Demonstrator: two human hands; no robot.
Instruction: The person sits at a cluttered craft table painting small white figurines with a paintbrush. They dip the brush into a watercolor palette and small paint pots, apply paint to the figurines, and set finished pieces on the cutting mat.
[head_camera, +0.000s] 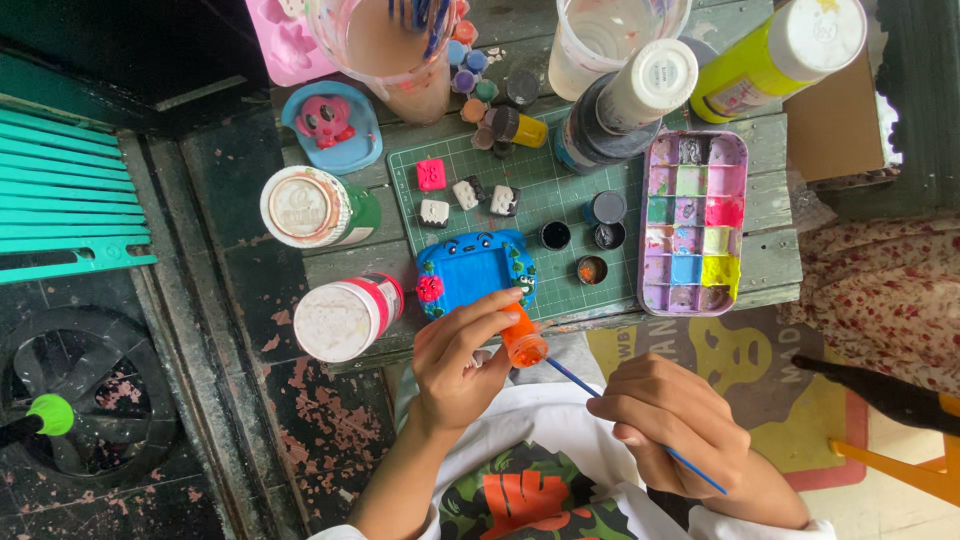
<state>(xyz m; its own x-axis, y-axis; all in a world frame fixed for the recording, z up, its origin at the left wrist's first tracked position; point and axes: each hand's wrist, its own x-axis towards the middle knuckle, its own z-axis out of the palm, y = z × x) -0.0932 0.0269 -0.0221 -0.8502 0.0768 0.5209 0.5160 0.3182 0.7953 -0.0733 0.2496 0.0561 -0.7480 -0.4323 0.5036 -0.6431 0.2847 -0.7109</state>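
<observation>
Head view of a painting session at a small wooden desk (770, 255). The left hand (462, 360) was closed around a small orange paint pot (522, 343), thumb and fingers pinching it and tilting its open mouth toward the right hand, evidently so that the bristles could reach the paint. The pot was held off the desk, just past its near edge and just below the blue picture frame (474, 272). The right hand (672, 420) gripped a thin blue-handled paintbrush (640, 428) in a pencil hold, its tip at or inside the pot's mouth; the exact contact could not be told.

The frame lay on a green cutting mat (560, 195) at the near edge, apparently to protect the wood and keep the workpiece within reach. Three small white painted blocks (468, 198) and a pink one (431, 174) lay on the mat behind it. A pink palette tray (695, 222) of mixed colours sat toward the right edge, on the brush hand's side. Two large white-lidded jars (330, 265) stood at the left edge, and a murky rinse cup (395, 50) holding brushes stood along the far edge with taller bottles (770, 55), clear of the working zone.
</observation>
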